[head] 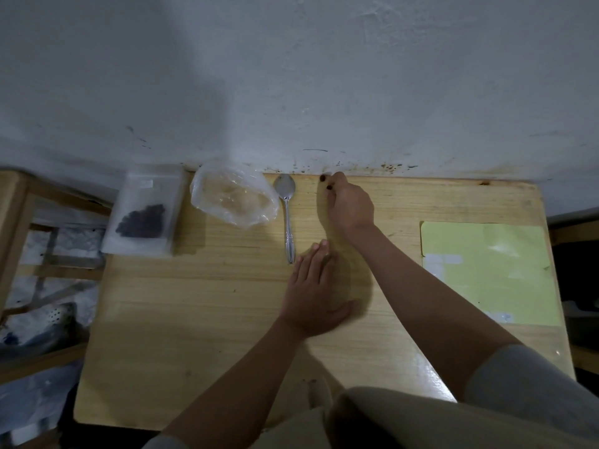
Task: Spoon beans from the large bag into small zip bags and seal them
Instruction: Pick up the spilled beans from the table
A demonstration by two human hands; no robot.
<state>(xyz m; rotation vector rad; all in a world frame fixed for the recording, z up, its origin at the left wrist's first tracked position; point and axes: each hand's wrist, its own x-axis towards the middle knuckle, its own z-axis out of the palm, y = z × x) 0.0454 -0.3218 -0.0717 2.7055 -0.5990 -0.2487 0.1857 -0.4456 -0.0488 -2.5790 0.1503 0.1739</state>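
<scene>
A small zip bag [142, 215] holding dark beans lies flat at the table's far left corner. Beside it sits a crumpled clear plastic bag [233, 199], looking empty. A metal spoon [287, 209] lies on the wood, bowl toward the wall. My right hand [350, 205] reaches to the far edge, its fingertips curled at two loose dark beans [325, 183] near the wall. My left hand [311, 296] rests flat on the table, fingers straight, just right of the spoon's handle.
The wooden table [194, 319] stands against a white wall [291, 92]. A yellow-green sheet [486, 273] lies at the right side. A wooden shelf frame [19, 222] with wrapped items stands left of the table.
</scene>
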